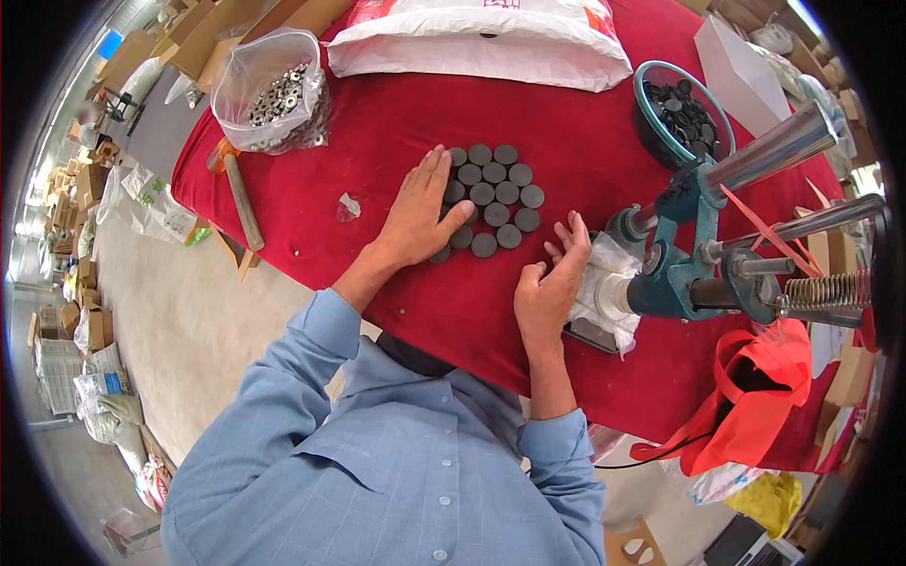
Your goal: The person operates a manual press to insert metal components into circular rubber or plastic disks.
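Observation:
Several round dark grey discs (482, 194) lie flat in a tight cluster on the red cloth. My left hand (420, 209) rests along the cluster's left side, fingers stretched out and thumb reaching over the near discs; it partly covers some of them. To the right of the cluster, my right hand (555, 280) is held on edge, apart from the discs, with its fingers extended and nothing in them. Just beyond that hand stands a teal hand press (675, 255) with steel rods and a spring, its base wrapped in white plastic (609, 292).
A clear bag of small metal parts (283, 104) and a hammer (243, 200) are at the left. White sack (481, 47) lies at the back. A bowl (651, 80) of black pieces and a white box (741, 75) stand back right. A red bag (731, 415) hangs near right.

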A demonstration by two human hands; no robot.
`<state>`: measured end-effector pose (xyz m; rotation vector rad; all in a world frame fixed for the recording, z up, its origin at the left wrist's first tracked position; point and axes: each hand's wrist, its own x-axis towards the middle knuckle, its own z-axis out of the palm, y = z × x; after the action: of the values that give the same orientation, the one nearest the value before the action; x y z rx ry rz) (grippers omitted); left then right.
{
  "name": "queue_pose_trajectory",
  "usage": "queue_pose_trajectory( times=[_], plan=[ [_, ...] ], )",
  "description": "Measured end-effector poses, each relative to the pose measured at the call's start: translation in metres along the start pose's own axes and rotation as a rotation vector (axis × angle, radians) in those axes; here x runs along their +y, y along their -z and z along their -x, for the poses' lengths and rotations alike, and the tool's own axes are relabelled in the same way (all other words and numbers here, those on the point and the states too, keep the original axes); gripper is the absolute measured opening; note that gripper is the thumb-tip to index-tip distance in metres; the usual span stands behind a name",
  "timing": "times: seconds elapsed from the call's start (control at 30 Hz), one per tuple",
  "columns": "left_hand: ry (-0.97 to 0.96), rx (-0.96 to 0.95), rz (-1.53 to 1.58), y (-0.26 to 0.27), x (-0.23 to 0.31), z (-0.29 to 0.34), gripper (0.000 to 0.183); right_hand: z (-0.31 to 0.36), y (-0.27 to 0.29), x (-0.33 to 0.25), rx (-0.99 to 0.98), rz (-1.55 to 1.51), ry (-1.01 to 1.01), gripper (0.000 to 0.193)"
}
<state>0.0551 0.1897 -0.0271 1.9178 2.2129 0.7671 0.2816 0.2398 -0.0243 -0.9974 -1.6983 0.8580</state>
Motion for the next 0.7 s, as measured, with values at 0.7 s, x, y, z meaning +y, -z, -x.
queue_pose_trajectory(
  times=[0.7],
  plan=[
    [-0.181, -0.158, 0.266, 0.000, -0.001, -0.040, 0.067, -0.001, 0.001, 0.001, -0.049, 0.022, 0.009, 0.082]
  ],
)
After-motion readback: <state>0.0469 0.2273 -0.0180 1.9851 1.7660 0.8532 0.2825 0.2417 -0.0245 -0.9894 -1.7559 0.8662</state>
